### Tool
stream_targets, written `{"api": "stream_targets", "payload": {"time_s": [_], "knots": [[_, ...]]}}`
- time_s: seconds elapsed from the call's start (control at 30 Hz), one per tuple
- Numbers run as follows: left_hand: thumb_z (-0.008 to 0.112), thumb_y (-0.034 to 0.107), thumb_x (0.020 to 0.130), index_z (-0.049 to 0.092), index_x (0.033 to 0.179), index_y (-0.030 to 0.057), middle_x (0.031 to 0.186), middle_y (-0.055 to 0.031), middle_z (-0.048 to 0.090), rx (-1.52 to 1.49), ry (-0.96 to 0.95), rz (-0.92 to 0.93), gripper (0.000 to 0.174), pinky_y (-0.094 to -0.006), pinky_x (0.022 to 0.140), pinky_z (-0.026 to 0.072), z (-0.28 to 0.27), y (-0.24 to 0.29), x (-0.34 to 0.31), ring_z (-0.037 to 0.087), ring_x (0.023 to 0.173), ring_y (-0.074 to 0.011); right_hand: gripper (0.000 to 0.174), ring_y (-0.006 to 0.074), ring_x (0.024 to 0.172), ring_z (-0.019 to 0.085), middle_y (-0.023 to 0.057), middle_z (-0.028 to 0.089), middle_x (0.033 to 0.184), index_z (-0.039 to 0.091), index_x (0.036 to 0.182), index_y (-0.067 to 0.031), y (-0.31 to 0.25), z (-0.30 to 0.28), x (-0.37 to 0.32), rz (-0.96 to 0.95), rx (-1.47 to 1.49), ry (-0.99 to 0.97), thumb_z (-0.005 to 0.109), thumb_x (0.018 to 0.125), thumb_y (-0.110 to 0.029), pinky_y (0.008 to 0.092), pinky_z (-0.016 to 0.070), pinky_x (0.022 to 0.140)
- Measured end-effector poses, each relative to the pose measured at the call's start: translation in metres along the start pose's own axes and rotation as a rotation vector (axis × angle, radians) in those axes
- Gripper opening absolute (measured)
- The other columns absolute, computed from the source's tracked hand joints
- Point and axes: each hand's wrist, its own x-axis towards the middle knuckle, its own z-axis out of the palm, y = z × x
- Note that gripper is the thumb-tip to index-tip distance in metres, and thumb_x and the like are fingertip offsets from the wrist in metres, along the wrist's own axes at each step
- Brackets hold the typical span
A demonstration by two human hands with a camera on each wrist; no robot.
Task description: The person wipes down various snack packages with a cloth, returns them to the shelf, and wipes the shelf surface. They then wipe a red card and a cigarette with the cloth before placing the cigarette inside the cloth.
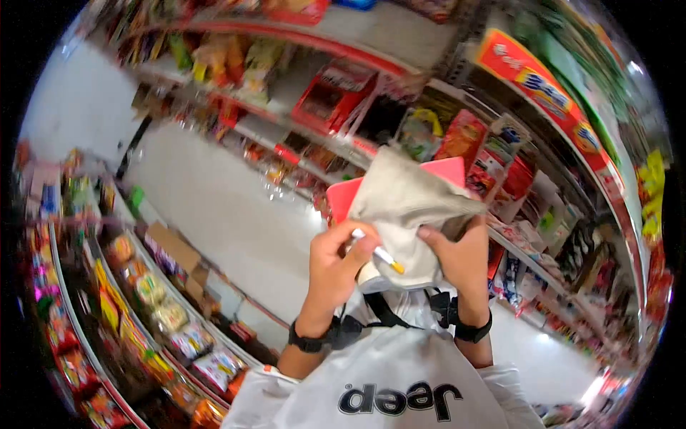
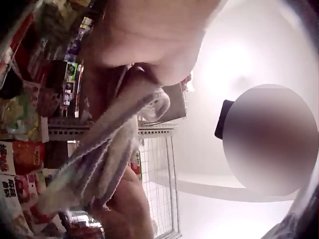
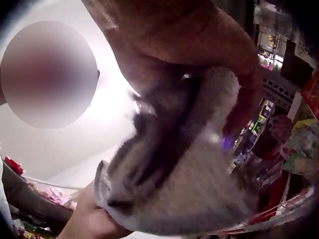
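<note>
A light grey-beige cloth (image 1: pixel 393 193) is stretched between both hands. My left hand (image 1: pixel 334 264) pinches its near left side and also holds a white stick with a yellow end (image 1: pixel 384 256) between thumb and fingers. On the other side my right hand (image 1: pixel 463 261) grips the cloth, thumb on top. A flat pink-red object (image 1: pixel 344 199) shows behind the cloth; what supports it is hidden. In the left wrist view the cloth (image 2: pixel 112 144) hangs in folds below the left hand (image 2: pixel 149 45). The right wrist view shows the right hand (image 3: pixel 199 42) curled over the bunched cloth (image 3: pixel 199 184).
Shelves of packaged snacks (image 1: pixel 332 96) run along the far side and right. More stocked shelves (image 1: pixel 168 314) curve along the left, beside an opened cardboard box (image 1: pixel 175 247). Pale floor (image 1: pixel 207 189) lies between them. Black straps hang at the chest, over a white shirt (image 1: pixel 400 357).
</note>
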Motion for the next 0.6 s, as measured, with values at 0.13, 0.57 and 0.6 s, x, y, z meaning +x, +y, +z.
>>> {"api": "stream_targets", "payload": {"time_s": [0.13, 0.57, 0.6], "knots": [[0.055, 0.023, 0.091, 0.057, 0.084, 0.0016, 0.08, -0.0016, 0.056, 0.03, -0.007, -0.081, 0.022, -0.0205, 0.06, 0.0377, 0.009, -0.01, 0.009, 0.048, 0.066, -0.0065, 0.04, 0.0153, 0.089, 0.059, 0.0101, 0.064, 0.099, 0.057, 0.105, 0.0018, 0.004, -0.033, -0.007, 0.165, -0.095, -0.004, 0.072, 0.069, -0.007, 0.0298, 0.0447, 0.083], [0.054, 0.033, 0.091, 0.054, 0.106, 0.0024, 0.077, 0.0042, 0.053, -0.039, -0.214, -0.08, 0.034, -0.0192, 0.054, 0.0358, 0.111, -0.011, 0.004, 0.043, 0.062, -0.0021, 0.03, 0.0144, 0.093, 0.054, 0.0059, 0.06, 0.101, 0.057, 0.104, 0.0006, 0.035, -0.161, -0.036, 0.163, 0.371, 0.009, 0.066, 0.075, 0.0, 0.0282, 0.0418, 0.084], [0.056, 0.032, 0.09, 0.055, 0.107, 0.0015, 0.084, 0.0014, 0.057, 0.084, -0.232, -0.127, 0.035, -0.0202, 0.059, 0.0402, 0.124, -0.006, -0.003, 0.049, 0.067, -0.0034, 0.029, 0.0146, 0.093, 0.054, 0.0062, 0.06, 0.1, 0.057, 0.103, 0.0006, 0.038, -0.175, -0.037, 0.131, 0.304, 0.008, 0.065, 0.076, 0.0, 0.028, 0.0415, 0.084]]}}
